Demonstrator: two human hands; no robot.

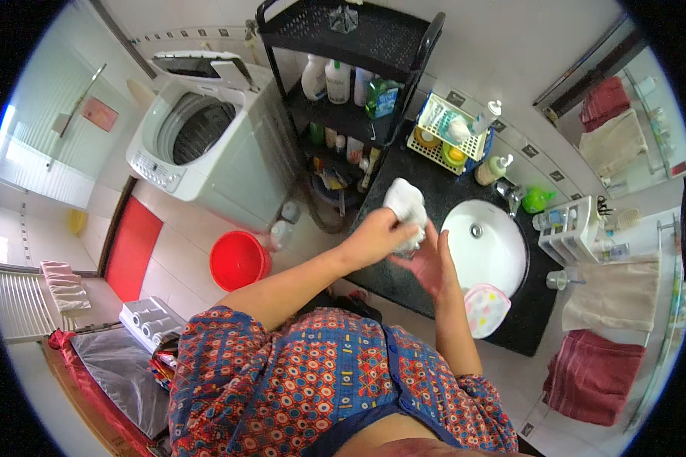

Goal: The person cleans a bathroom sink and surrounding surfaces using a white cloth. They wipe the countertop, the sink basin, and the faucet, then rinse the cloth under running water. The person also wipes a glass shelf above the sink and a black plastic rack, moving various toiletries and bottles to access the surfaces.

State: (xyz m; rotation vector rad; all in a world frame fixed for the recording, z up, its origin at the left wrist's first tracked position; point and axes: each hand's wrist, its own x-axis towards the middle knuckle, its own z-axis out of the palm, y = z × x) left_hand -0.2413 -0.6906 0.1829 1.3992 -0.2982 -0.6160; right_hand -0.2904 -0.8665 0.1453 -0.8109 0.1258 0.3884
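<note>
My left hand [377, 240] is closed around a bunched white cloth [405, 204], held above the black counter [385, 278] just left of the sink. The cloth's rounded upper end sticks out past my fingers, and its lower part is partly hidden by them. Close by on the right, my right hand [432, 265] has its fingers apart, palm turned toward the cloth. Its fingertips come near the cloth's lower edge; whether they touch it I cannot tell. Beside my right forearm, a white pad with coloured dots and a pink edge [486, 311] lies at the basin's near rim.
A white basin [476, 266] with a tap [511, 194] is set into the counter. Behind stand a yellow-white rack [442, 145] and a pump bottle [492, 169]. Leftward are a black shelf cart [351, 38], an open-lidded washing machine [229, 175] and a red bucket [239, 260].
</note>
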